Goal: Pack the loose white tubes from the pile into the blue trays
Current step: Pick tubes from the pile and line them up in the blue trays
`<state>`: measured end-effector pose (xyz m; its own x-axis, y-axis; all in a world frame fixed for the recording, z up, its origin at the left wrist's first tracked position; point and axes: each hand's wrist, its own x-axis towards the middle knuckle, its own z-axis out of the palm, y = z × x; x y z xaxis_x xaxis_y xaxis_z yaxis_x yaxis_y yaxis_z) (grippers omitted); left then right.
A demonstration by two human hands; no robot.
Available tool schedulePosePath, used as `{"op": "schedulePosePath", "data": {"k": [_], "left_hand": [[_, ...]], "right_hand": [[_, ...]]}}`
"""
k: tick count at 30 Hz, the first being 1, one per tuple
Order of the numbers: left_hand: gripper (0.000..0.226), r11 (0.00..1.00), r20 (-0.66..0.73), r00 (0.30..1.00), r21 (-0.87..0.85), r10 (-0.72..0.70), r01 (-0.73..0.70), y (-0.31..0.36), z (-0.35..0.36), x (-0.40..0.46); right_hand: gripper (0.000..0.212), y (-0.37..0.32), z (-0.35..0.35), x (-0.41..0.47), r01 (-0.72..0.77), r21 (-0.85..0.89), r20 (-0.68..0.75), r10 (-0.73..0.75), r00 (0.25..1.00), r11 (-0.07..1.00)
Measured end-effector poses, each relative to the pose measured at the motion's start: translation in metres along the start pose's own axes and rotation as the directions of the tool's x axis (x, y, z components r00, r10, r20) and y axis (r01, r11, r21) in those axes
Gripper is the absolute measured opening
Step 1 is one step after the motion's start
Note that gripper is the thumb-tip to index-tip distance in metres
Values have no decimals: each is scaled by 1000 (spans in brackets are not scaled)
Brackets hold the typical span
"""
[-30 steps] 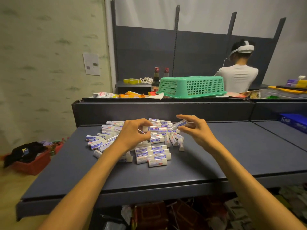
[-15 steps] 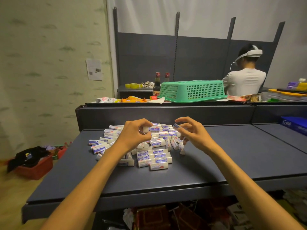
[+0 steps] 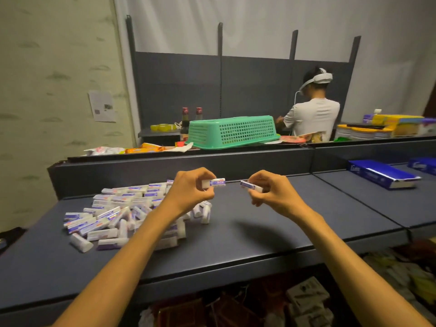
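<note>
What the head view hides, crops or blurs

The left forearm (image 3: 146, 234) covers the pile's (image 3: 113, 215) near-right tubes, and the left hand (image 3: 188, 192) hides those behind it; print on every tube is too small to read. The tube (image 3: 213, 182) in the left hand shows only its right end, the tube (image 3: 251, 185) in the right hand (image 3: 269, 194) only its left end, fingers wrapping the rest. At 3 o'clock a blue box (image 3: 423, 165) is cut by the frame edge. Beneath the shelf (image 3: 236, 244), toward 6 o'clock, the clutter is dark and blurred. The far person's (image 3: 311, 119) hands are hidden by the body.
</note>
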<state>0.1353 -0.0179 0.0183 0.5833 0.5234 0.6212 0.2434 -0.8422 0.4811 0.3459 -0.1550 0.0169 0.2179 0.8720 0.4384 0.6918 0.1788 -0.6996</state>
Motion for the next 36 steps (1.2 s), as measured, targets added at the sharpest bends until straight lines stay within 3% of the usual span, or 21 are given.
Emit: {"op": "schedulePosePath", "data": {"k": [8,16,21,26,29,32,36], "left_hand": [[25,991,51,992,-67,116,-112,111,130,50],[23,969,122,970,-153,211,-192,216,256,95],[24,962,153,959,-174,239,-212,251,316,130],[24,964,151,962,-177,228,-201,260,371,168],[25,966,151,965,-184,213,-184,263,399,197],[27,966,146,971,-201,191,-160,266,428,233],[30,974,153,975,-187,160,-130,270,463,272]], "right_hand": [[24,78,-163,-70,32,-290,-106,-66,992,956],[22,152,-295,-131,-142,-159,-240,101,966,977],[23,199,-349,-138,-171,-19,-332,155,931,985],[30,254,-396,-125,-158,105,-276,182,944,982],[38,280,-418,-106,-205,62,-264,214,940,977],[34,304,-442,-80,-220,38,-334,220,917,975],[27,335,-472,-47,-210,-21,-295,195,935,977]]}}
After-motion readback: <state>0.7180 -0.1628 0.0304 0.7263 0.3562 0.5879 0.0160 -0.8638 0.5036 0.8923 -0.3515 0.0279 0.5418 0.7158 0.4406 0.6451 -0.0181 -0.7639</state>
